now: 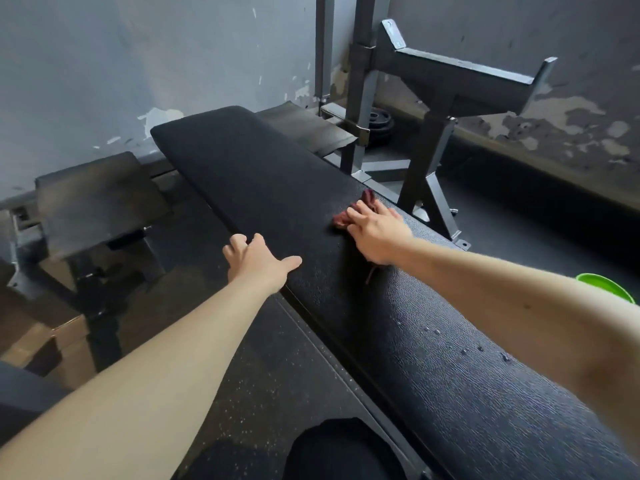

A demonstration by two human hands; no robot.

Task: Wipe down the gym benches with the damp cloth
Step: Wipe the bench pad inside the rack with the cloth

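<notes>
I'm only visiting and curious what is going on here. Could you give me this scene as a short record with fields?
place: gym corner with a peeling wall
bench: long, black, padded
droplets: a few on the bench's near part
cloth: reddish, crumpled, on the bench top
right hand: presses on the cloth, fingers straight
left hand: on the bench's left edge, fingers curled over it
rack: grey steel, beyond the bench
plate: on the floor by the rack
tub: green, partly hidden by the right arm

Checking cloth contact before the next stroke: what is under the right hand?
A reddish cloth, pressed on the black bench pad by the right hand. Its edges show beyond fingers and wrist; the middle is hidden.
</notes>
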